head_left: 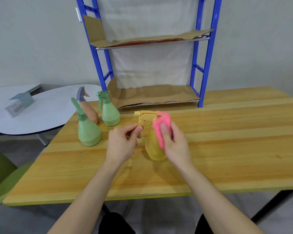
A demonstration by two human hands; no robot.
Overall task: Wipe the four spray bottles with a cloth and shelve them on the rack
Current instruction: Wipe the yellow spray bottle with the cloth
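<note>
A yellow spray bottle (pixel 154 149) stands on the wooden table (pixel 227 141) in front of me. My left hand (pixel 122 142) pinches its trigger. My right hand (pixel 174 142) presses a pink cloth (pixel 161 125) against the bottle's neck and shoulder. To the left stand two green spray bottles (pixel 88 130) (pixel 110 112) and a peach bottle (pixel 91 112) with a grey-blue spray head, partly hidden behind the nearer green one. The blue rack (pixel 205 68) stands at the table's far edge, both its shelves lined with cardboard and bare of bottles.
A white rounded side table (pixel 41 115) with a grey metal bracket (pixel 20 102) sits to the left. A green chair (pixel 2 174) is at the lower left. A grey wall lies behind the rack.
</note>
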